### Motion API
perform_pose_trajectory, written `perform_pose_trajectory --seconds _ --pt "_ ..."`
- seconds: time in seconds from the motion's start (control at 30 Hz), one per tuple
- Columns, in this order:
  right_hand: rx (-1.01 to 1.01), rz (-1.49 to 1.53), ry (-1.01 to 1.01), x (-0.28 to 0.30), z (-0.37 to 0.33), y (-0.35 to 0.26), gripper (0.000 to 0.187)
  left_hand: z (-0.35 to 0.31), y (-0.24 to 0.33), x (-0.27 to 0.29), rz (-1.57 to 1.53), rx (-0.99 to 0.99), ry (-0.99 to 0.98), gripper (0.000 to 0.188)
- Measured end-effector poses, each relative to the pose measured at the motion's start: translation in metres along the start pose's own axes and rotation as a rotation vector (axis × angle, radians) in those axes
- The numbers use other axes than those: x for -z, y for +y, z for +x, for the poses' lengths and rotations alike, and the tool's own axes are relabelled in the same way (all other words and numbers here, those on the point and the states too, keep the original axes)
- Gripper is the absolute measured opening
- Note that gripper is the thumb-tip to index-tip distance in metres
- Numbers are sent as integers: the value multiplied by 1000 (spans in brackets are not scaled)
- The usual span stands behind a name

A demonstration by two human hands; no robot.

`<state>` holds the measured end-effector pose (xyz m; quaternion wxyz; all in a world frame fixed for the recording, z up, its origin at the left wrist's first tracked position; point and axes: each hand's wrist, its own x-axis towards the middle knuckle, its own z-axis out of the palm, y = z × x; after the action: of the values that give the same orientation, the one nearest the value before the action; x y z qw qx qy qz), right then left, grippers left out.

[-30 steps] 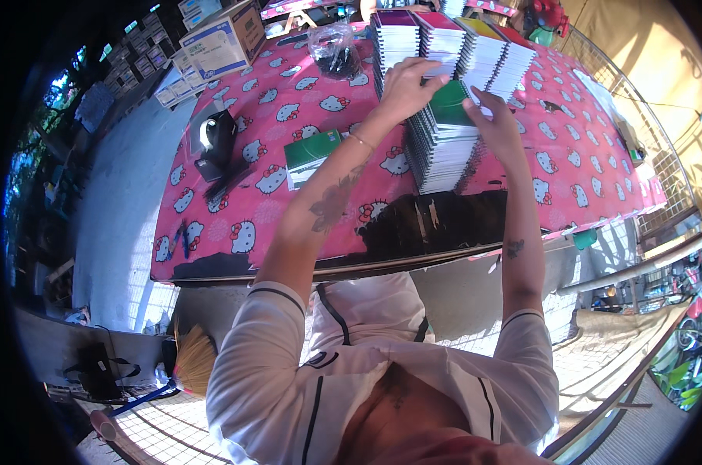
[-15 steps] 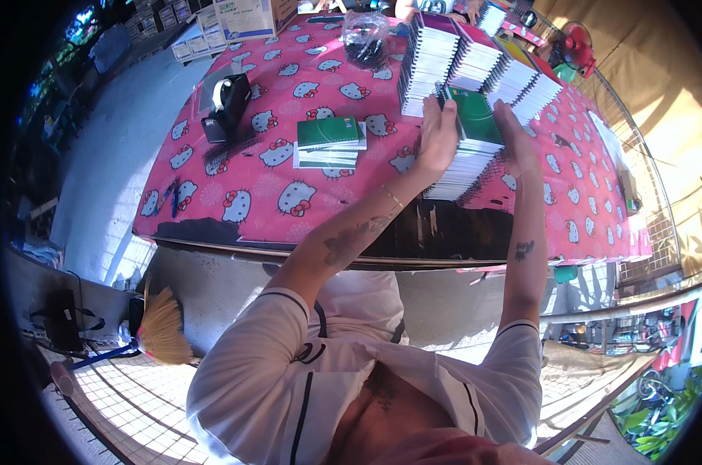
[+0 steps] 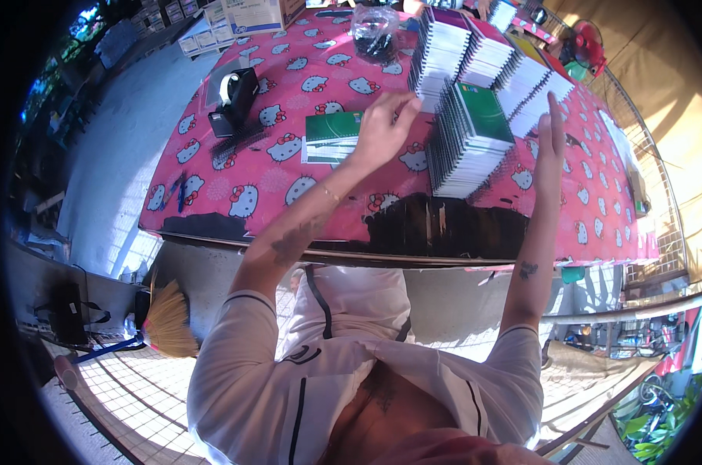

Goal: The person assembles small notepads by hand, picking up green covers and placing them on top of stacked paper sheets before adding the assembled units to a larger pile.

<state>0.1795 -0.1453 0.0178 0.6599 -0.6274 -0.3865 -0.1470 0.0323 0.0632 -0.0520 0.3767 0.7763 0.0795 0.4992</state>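
A tall stack of spiral notebooks (image 3: 467, 143) with a green cover on top stands near the table's front edge, its black coils toward the left. My left hand (image 3: 386, 128) hangs in the air between that stack and a smaller pile of green-covered notebooks (image 3: 332, 128). Its fingers are loosely bent, the thumb apart, and nothing shows in them. To the right of the tall stack, my right hand (image 3: 551, 132) is held upright with straight fingers, touching nothing. The left forearm partly covers the view near the small pile.
More notebook stacks (image 3: 440, 58) rise just behind. A black tape dispenser (image 3: 233, 101) and blue pens (image 3: 182, 192) lie on the left of the pink patterned tablecloth (image 3: 281, 182). A clear bag of black coils (image 3: 374, 39) and a cardboard box (image 3: 262, 15) are at the back.
Both hands have come off the sides of the tall green stack. The left moved leftward toward the small pile, its fingers bending; the right shifted outward to the right.
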Motion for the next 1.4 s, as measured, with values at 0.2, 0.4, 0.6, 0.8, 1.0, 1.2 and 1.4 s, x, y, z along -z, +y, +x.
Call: perform_pose_trajectory --seconds 0.2,0.4,0.6,0.8,1.0,1.2,1.4 --pt "753 -459 256 -45 -38 -19 34 95 43 -71 292 -138 -357 59" --pt "596 -741 123 -71 -41 19 20 124 18 -109 460 156 -792 75" --pt "513 -762 2 -60 -46 19 17 95 4 -67 327 -266 -360 59" --pt "600 -410 -13 -69 -88 -39 28 -25 -73 131 676 -199 -592 46" --pt "183 -68 -351 -109 -163 1 53 -86 -44 136 711 -419 -373 46" --pt "-346 329 -487 -117 -201 50 64 -120 -4 108 527 -270 -497 48" --pt "-379 342 -433 -138 -217 54 42 -161 -20 75 218 143 -171 54"
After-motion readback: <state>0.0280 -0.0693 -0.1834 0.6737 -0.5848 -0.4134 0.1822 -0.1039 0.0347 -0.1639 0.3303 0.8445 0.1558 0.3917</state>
